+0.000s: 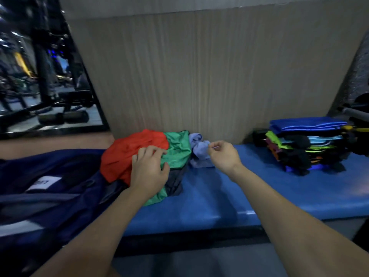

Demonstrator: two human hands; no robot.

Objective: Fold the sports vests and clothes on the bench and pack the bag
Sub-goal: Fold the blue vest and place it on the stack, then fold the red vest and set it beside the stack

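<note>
The left hand lies on the loose heap at centre left of the frame, fingers spread and bent over the seam where the red vest meets the green vest. Its grip looks more like a press than a pinch; whether the fingertips have caught any cloth I cannot tell. The right hand hovers just right of centre, holding nothing, fingers loosely curled, beside the crumpled lilac cloth and not touching it.

The heap sits on the blue bench, partly over the mouth of the navy bag that fills the lower left. A dark mesh piece shows under the green vest. The folded stack stands well apart at the right of the frame, near the bench's back edge.

Judging from this, sorting is in hand, and several pieces remain unfolded.

Risks from here:
- The fabrics look slick. Lifting one vest from a tangled heap could drag the others along, or pull them off the front edge.
- The mesh piece may snag on the bag's zip if tugged sideways.
- Unfolded pieces could slide into the open bag, since the heap overlaps it.
- The stack looks tall and uneven; adding to it carelessly could topple it.
</note>
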